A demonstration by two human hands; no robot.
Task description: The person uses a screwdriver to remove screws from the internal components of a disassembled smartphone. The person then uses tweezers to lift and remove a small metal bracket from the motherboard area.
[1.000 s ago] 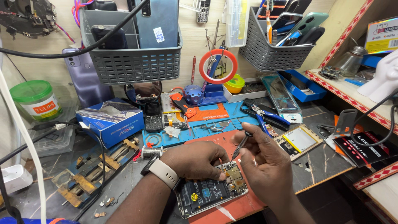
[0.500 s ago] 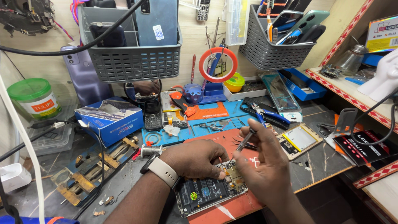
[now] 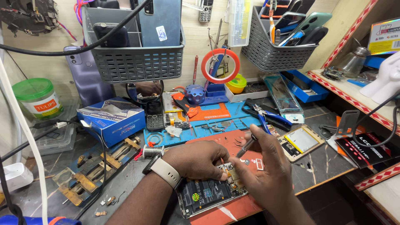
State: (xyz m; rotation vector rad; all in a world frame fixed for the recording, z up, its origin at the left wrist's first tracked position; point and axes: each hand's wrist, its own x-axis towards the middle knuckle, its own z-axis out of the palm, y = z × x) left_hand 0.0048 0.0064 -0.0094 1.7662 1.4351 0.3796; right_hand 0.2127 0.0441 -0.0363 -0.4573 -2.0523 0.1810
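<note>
**Opened phone being worked on at the front edge of a crowded bench**

Leftmost, a green-lidded jar (image 3: 38, 99) is being kept against the wall, with a blue cardboard box (image 3: 112, 120) just to its right and a metal clamp jig (image 3: 96, 170) lying below it on the dark bench. Little open room is being left there. At the centre, the opened phone (image 3: 208, 195) is being held flat on the red work mat (image 3: 225, 143), close to the bench's front edge. It is being pressed down by the left hand (image 3: 196, 158), whose fingers are curled narrowly over its upper end; a pale watch (image 3: 164, 171) is being worn on that wrist. Just beside it, the right hand (image 3: 266, 175) is being closed around a thin screwdriver (image 3: 246, 146), whose tip is being pointed down at the phone's top corner. Further right, a second phone frame (image 3: 301, 141) is lying apart on the bench, and a raised shelf edge (image 3: 354, 98) is bounding the space.
</note>
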